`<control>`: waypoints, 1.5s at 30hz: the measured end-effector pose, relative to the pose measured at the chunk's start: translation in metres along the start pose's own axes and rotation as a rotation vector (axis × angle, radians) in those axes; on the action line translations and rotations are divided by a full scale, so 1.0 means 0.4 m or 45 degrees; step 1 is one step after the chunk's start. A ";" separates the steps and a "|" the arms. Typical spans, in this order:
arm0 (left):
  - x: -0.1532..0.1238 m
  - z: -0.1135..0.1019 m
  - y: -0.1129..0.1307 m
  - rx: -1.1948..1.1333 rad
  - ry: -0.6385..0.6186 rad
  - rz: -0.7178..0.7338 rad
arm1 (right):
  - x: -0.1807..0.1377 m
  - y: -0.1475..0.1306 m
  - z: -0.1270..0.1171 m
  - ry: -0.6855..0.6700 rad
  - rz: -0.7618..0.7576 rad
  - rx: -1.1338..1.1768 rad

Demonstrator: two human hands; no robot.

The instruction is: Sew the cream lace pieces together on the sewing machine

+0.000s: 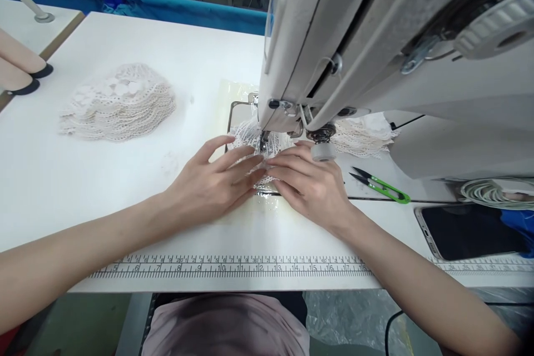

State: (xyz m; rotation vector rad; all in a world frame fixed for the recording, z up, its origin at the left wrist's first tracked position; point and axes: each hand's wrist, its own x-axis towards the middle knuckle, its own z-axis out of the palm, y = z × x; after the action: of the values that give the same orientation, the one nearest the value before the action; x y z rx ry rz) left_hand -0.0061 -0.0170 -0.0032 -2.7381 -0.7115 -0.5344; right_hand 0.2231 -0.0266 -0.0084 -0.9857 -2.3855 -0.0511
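A piece of white lace (273, 144) lies under the needle of the sewing machine (306, 67), around its presser foot (263, 142). My left hand (212, 181) rests on the lace's left side, palm down with the fingers spread. From the right, my right hand (311, 181) lies on the same lace, fingers stretched toward the presser foot and some fingertips partly hidden under the machine head. The fingertips of both hands come close together just in front of the needle. Part of the lace is covered by my fingers.
A stack of lace pieces (120, 103) lies on the left of the white table (200, 55); more lace (365, 134) is behind the machine head. Green thread snips (381, 186), a phone (471, 231) and a coiled cord (496, 192) are on the right. A printed ruler (237, 268) runs along the front edge.
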 end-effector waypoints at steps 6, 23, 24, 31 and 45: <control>-0.003 -0.011 0.013 0.076 0.019 0.030 | -0.004 0.001 -0.003 0.044 -0.099 -0.102; 0.020 0.011 -0.030 0.050 -0.012 -0.037 | 0.014 0.016 0.014 -0.018 0.057 -0.268; 0.021 0.013 -0.033 0.044 -0.010 -0.045 | 0.015 0.017 0.016 -0.024 0.065 -0.282; 0.010 0.012 -0.029 0.087 0.021 -0.022 | 0.005 0.005 0.011 -0.034 -0.023 -0.319; 0.005 0.021 -0.028 -0.019 0.100 -0.046 | -0.004 -0.003 0.001 -0.044 -0.065 -0.344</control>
State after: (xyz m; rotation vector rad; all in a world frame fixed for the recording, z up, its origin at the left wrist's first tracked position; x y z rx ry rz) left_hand -0.0077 -0.0041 -0.0081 -2.7057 -0.7420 -0.6542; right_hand 0.2231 -0.0284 -0.0096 -1.0531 -2.4795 -0.3870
